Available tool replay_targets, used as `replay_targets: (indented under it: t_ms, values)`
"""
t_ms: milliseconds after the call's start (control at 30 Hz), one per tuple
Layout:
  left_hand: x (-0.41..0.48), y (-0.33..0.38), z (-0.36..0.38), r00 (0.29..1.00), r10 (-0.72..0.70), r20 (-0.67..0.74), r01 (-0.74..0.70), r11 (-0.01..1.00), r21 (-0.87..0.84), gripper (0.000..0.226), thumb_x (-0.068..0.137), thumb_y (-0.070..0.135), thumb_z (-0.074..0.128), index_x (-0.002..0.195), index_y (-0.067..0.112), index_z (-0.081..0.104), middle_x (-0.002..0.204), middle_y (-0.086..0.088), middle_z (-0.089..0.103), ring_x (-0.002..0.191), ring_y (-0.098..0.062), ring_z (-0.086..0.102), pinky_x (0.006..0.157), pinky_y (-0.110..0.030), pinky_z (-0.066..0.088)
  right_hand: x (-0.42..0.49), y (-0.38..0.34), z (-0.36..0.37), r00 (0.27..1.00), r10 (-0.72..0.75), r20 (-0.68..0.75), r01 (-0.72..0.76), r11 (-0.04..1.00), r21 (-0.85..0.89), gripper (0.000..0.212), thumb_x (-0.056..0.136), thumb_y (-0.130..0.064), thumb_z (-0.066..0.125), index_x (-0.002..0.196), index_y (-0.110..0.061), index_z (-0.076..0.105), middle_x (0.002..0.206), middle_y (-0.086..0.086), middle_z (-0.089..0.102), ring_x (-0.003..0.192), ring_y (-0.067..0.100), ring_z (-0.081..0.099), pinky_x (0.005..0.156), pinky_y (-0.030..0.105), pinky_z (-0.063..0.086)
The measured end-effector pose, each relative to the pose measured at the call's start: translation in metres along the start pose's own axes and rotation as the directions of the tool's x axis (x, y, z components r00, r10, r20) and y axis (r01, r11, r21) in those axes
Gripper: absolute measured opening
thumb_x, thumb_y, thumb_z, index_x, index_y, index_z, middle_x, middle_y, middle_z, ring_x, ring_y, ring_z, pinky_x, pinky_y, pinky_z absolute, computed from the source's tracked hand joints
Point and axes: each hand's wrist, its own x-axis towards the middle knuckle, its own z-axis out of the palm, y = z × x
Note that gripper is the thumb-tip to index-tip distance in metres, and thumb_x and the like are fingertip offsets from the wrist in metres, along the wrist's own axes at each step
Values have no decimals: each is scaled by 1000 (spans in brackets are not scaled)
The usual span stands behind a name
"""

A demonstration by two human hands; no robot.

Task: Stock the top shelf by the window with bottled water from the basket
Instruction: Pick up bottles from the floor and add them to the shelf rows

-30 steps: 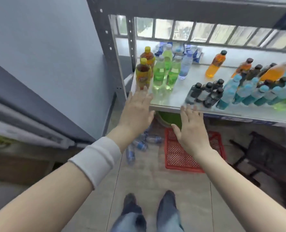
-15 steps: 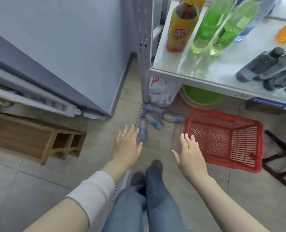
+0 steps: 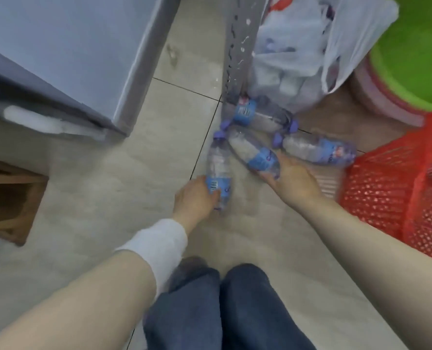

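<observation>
Crouching low, the person has the left hand (image 3: pixel 194 198) curled round the base of the nearest water bottle (image 3: pixel 218 170), which lies on the floor tiles. The right hand (image 3: pixel 294 181) curls its fingers under the label end of a second bottle (image 3: pixel 254 154). The far bottle (image 3: pixel 263 114) and the right bottle (image 3: pixel 316 150) lie just beyond, beside the red basket (image 3: pixel 399 188). All four look yet to go up; the top shelf is out of view. The shelf post (image 3: pixel 237 46) and plastic bag (image 3: pixel 298 46) crowd the far side.

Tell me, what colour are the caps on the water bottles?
Purple caps on the water bottles, clearest in the head view.
</observation>
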Motion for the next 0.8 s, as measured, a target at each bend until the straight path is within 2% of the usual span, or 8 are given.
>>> replay_targets:
  t_ms: [67, 200, 267, 333, 467, 533, 667, 800]
  values:
    - [49, -4, 15, 998, -61, -17, 57, 982, -178, 56, 87, 39, 57, 130, 5, 44, 134, -17, 51, 122, -31, 50, 97, -35, 40, 50, -1, 17, 1000, -17, -6, 17, 1000, -21, 60, 87, -42, 55, 133, -6, 40, 132, 22, 47, 121, 37, 44, 96, 41, 38]
    - [103, -9, 29, 998, -43, -50, 21, 929, -370, 64, 76, 40, 71, 124, 6, 47, 123, -9, 58, 110, -22, 57, 79, -21, 38, 114, -4, 32, 998, -61, 17, 62, 996, -71, 62, 85, -46, 56, 132, -8, 44, 133, 19, 49, 123, 33, 45, 95, 35, 39]
    - [114, -12, 34, 999, -31, -39, 12, 904, -427, 63, 70, 41, 76, 118, 9, 50, 111, -2, 59, 96, -15, 57, 76, -22, 40, 127, -5, 32, 995, -57, 86, 55, 998, 20, 67, 80, -45, 64, 135, -13, 43, 136, 12, 50, 123, 29, 48, 93, 30, 40]
    - [120, -16, 37, 999, -51, -18, 36, 877, -480, 62, 67, 41, 78, 114, 11, 50, 102, 2, 56, 92, -14, 56, 79, -27, 45, 135, -4, 30, 983, -27, 184, 5, 993, 119, 77, 73, -44, 72, 137, -15, 41, 138, 7, 50, 122, 25, 50, 94, 28, 41]
    - [120, -24, 34, 994, -93, 58, 109, 781, -614, 56, 68, 32, 79, 110, 15, 47, 95, 2, 57, 90, -17, 60, 84, -33, 50, 145, -7, 25, 946, 57, 319, -122, 975, 186, 86, 57, -48, 81, 130, -13, 50, 126, 5, 59, 108, 25, 59, 94, 39, 49]
    - [111, -28, 31, 989, -110, 94, 145, 722, -676, 56, 69, 28, 79, 113, 14, 48, 96, 0, 60, 85, -17, 62, 77, -31, 52, 142, -5, 27, 951, 86, 298, -155, 964, 215, 79, 53, -47, 83, 119, -13, 57, 116, 6, 63, 101, 25, 61, 89, 38, 52]
    - [73, -34, 16, 976, -143, 165, 218, 595, -773, 50, 74, 22, 75, 114, 12, 48, 96, -2, 63, 71, -11, 64, 55, -21, 51, 107, -5, 24, 973, 102, 209, -169, 928, 333, 52, 61, -34, 83, 103, -11, 62, 100, 2, 64, 93, 19, 60, 79, 30, 47]
    - [14, -30, -7, 961, -163, 224, 277, 526, -804, 50, 76, 24, 72, 120, 14, 49, 106, -4, 65, 77, -15, 65, 68, -29, 53, 47, -10, 4, 979, 142, 145, -197, 832, 518, 42, 65, -26, 82, 100, -14, 62, 95, 1, 62, 88, 16, 58, 75, 26, 42]
